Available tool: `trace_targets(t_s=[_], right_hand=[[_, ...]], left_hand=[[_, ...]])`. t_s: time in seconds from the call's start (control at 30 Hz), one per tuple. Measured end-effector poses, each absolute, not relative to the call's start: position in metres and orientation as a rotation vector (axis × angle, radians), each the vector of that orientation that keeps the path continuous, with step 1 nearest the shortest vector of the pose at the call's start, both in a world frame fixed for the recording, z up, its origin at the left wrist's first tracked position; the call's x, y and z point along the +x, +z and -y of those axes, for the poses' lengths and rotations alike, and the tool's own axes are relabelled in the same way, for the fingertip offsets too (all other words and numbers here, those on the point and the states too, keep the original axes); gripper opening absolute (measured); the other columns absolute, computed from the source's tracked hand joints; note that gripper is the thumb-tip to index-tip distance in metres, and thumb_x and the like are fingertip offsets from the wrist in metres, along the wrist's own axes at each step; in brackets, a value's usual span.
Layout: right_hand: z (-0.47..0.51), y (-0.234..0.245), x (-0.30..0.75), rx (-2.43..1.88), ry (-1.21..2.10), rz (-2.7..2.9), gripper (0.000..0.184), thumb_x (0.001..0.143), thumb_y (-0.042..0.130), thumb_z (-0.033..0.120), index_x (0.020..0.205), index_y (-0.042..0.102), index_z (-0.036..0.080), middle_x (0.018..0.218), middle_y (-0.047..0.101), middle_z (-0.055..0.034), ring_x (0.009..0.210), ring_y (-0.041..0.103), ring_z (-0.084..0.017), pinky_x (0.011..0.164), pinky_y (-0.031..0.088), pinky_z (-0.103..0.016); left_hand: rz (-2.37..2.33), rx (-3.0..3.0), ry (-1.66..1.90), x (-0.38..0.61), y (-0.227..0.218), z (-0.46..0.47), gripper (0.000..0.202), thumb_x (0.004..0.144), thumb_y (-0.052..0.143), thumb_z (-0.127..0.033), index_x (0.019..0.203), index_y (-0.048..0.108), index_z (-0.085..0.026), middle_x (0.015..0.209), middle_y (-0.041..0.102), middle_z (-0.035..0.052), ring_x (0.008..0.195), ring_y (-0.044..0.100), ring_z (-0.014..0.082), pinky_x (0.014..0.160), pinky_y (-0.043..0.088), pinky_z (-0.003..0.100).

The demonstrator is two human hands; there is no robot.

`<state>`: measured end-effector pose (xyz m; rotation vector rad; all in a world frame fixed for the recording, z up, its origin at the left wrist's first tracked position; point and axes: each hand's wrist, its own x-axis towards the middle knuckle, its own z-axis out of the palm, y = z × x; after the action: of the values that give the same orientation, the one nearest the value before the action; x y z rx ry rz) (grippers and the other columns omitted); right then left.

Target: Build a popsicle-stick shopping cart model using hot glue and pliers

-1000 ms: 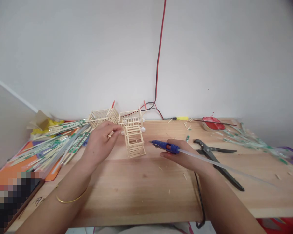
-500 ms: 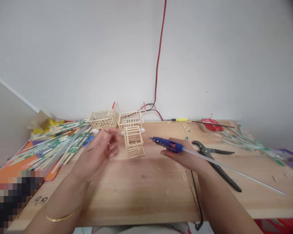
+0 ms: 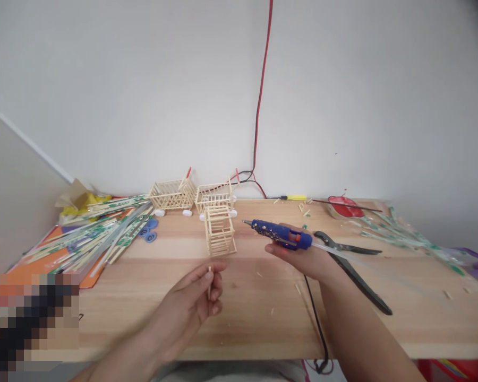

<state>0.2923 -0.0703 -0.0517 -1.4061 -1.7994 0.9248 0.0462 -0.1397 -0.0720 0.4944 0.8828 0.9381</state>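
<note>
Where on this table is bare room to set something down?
Bare wood lies along the near edge of the table, left of the left hand, and between the shears and the wrappers at right. The far left is crowded with the stick pile; the cage and carts fill the back middle. The right hand holds the glue gun.

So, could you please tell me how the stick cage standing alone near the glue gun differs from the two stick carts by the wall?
The stick cage stands taller and narrower; the two stick carts are low and long. The cage sits straight on the table with no wheels, while the carts rest on small white wheels. The carts carry red-tipped handles; the cage has none. Both are open lattices of pale sticks. The right hand holds the blue glue gun nearby.
</note>
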Motion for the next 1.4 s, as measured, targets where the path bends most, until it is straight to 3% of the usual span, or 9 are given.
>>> trace_targets(t_s=[0.2, 0.37, 0.47, 0.6, 0.9, 1.07, 1.4], right_hand=[[0.072, -0.060, 0.296, -1.196, 0.957, 1.789, 0.025, 0.073, 0.070, 0.042, 0.085, 0.062, 0.021, 0.069, 0.057, 0.0000, 0.061, 0.053, -0.014, 0.056, 0.043, -0.026], [0.078, -0.057, 0.296, -1.074, 1.023, 1.850, 0.024, 0.072, 0.071, 0.039, 0.077, 0.057, 0.020, 0.065, 0.055, 0.0012, 0.056, 0.050, -0.012, 0.050, 0.039, -0.024], [0.082, -0.055, 0.293, -1.042, 1.020, 1.887, 0.028, 0.071, 0.072, 0.039, 0.068, 0.052, 0.020, 0.063, 0.052, 0.0021, 0.056, 0.048, -0.012, 0.051, 0.037, -0.024], [0.086, -0.053, 0.287, -1.039, 1.008, 1.933, 0.030, 0.072, 0.071, 0.039, 0.065, 0.049, 0.020, 0.062, 0.049, 0.0029, 0.055, 0.046, -0.011, 0.050, 0.033, -0.024], [0.085, -0.056, 0.283, -1.134, 1.093, 1.917, 0.030, 0.070, 0.072, 0.040, 0.072, 0.051, 0.019, 0.064, 0.053, 0.0028, 0.057, 0.047, -0.011, 0.050, 0.034, -0.023], [0.084, -0.059, 0.283, -1.016, 1.060, 1.918, 0.029, 0.071, 0.072, 0.041, 0.080, 0.054, 0.020, 0.069, 0.056, 0.0016, 0.060, 0.049, -0.012, 0.054, 0.037, -0.024], [0.083, -0.057, 0.285, -1.057, 1.001, 1.967, 0.033, 0.072, 0.069, 0.047, 0.069, 0.052, 0.019, 0.063, 0.050, 0.0027, 0.057, 0.046, -0.011, 0.052, 0.033, -0.023]], left_hand=[[-0.800, 0.647, 1.042, 0.053, -0.040, 0.123, 0.028, 0.077, 0.070, -0.024, 0.103, 0.068, -0.013, 0.062, 0.051, -0.0004, 0.062, 0.050, 0.0093, 0.061, 0.047, 0.023], [-0.849, 0.787, 1.092, 0.058, -0.034, 0.108, 0.025, 0.069, 0.077, -0.021, 0.092, 0.070, -0.016, 0.070, 0.063, 0.0024, 0.067, 0.058, 0.0129, 0.060, 0.052, 0.026], [-0.910, 0.809, 1.188, 0.061, -0.038, 0.103, 0.019, 0.065, 0.079, -0.023, 0.079, 0.068, -0.016, 0.068, 0.065, 0.0017, 0.059, 0.055, 0.0094, 0.051, 0.047, 0.020], [-0.902, 0.788, 1.186, 0.060, -0.044, 0.103, 0.018, 0.069, 0.077, -0.024, 0.082, 0.065, -0.018, 0.064, 0.064, -0.0001, 0.053, 0.051, 0.0072, 0.040, 0.034, 0.014], [-0.798, 0.663, 1.018, 0.058, -0.044, 0.104, 0.026, 0.066, 0.078, -0.015, 0.091, 0.070, -0.014, 0.079, 0.066, 0.0026, 0.066, 0.064, 0.0097, 0.061, 0.053, 0.018], [-0.804, 0.641, 1.030, 0.060, -0.048, 0.105, 0.018, 0.067, 0.077, -0.017, 0.081, 0.066, -0.014, 0.071, 0.064, 0.0012, 0.065, 0.064, 0.0110, 0.059, 0.053, 0.018], [-0.824, 0.750, 1.007, 0.062, -0.052, 0.105, 0.016, 0.071, 0.074, -0.023, 0.080, 0.063, -0.014, 0.067, 0.062, 0.0015, 0.064, 0.059, 0.0120, 0.057, 0.050, 0.022]])
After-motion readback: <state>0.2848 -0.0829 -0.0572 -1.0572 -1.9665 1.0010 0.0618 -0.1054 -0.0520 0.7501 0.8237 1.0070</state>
